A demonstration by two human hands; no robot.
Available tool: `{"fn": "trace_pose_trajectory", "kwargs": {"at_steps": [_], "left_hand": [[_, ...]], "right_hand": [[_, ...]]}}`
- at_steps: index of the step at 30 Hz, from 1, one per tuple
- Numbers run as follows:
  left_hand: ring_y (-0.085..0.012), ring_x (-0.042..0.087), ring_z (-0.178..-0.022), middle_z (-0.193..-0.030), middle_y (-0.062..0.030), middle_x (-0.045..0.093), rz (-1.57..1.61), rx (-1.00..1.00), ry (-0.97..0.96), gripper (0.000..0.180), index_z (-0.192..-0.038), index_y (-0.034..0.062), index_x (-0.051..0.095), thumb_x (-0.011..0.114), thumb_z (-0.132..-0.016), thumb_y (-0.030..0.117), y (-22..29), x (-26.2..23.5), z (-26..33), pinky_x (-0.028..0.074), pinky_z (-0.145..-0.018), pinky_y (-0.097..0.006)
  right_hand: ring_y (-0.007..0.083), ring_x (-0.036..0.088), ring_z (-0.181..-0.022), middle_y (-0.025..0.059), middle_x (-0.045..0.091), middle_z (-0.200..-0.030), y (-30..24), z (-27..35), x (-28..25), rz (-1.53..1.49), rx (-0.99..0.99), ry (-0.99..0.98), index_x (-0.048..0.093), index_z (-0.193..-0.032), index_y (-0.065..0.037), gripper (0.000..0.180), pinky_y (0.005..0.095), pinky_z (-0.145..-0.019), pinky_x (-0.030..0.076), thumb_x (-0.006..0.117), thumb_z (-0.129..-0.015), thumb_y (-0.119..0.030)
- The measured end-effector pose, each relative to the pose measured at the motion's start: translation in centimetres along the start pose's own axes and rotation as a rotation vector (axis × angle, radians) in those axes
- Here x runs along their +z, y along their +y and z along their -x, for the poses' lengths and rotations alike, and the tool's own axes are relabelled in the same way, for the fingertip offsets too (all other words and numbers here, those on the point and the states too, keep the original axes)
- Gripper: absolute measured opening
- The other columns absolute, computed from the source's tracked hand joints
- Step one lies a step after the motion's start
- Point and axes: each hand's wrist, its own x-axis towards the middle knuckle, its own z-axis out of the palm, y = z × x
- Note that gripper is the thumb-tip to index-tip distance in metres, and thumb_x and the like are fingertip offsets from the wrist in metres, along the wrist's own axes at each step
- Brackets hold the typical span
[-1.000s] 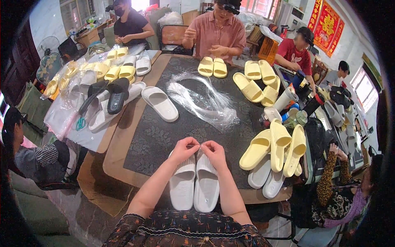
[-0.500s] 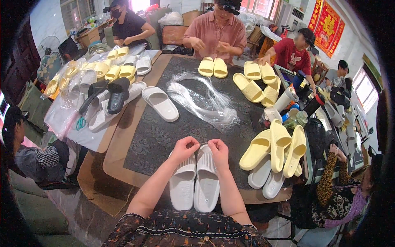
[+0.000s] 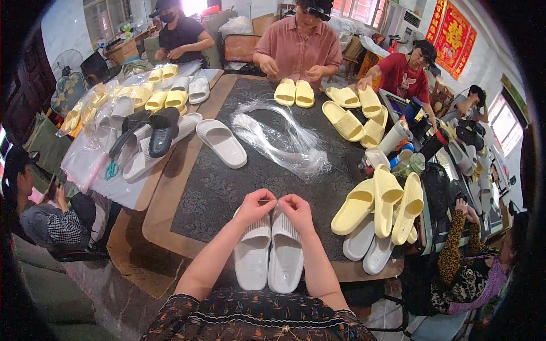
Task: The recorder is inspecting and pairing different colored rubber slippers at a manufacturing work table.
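Observation:
A pair of light grey slide slippers [image 3: 252,258] stands side by side at the table's near edge, heels toward me. Over their ridged toe straps my left hand [image 3: 256,207] and my right hand [image 3: 296,212] meet, thumbs and fingertips pinched. A thin clear plastic strand runs between the fingertips, barely visible. Farther up the table lies a loose looped bundle of clear plastic strands [image 3: 273,139]. One single grey slipper [image 3: 222,143] rests to its left.
Yellow slippers [image 3: 387,199] and grey ones are piled at right, with more yellow slippers [image 3: 343,121] behind. On the left table lie a black slipper [image 3: 163,132], teal-handled scissors [image 3: 112,169] and bagged slippers. Several co-workers sit or stand around, one in a pink shirt [image 3: 298,45] opposite.
My fingertips have drawn closer together, my right hand shifting slightly left over the slippers. Across the table, a co-worker's hands moved, and a yellow slipper at the back right turned.

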Motion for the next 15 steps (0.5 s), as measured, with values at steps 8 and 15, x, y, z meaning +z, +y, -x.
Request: {"fn": "trace_pose_trajectory", "kwargs": {"at_steps": [8,15], "left_hand": [[-0.0067,0.058,-0.074,-0.079,-0.0004,0.063,-0.061,0.016,0.020,0.011,-0.086,0.0017,0.063,0.067,-0.082,0.011,-0.1,0.0,-0.1,0.049,-0.067,-0.024],[-0.0046,0.055,-0.071,-0.079,0.0014,0.061,0.009,-0.018,0.007,0.010,-0.086,0.0032,0.063,0.067,-0.082,0.011,0.4,0.0,0.1,0.046,-0.064,-0.022]], "right_hand": [[0.0019,0.049,-0.066,-0.0055,0.058,-0.073,-0.3,-0.1,0.0,-0.152,-0.013,0.182,0.064,-0.086,-0.004,0.010,0.0194,-0.061,0.041,0.065,-0.086,-0.013],[0.0020,0.050,-0.069,-0.0056,0.058,-0.076,-1.1,0.2,0.1,-0.098,0.025,0.100,0.063,-0.088,-0.003,0.010,0.0182,-0.064,0.041,0.064,-0.087,-0.013]]}}
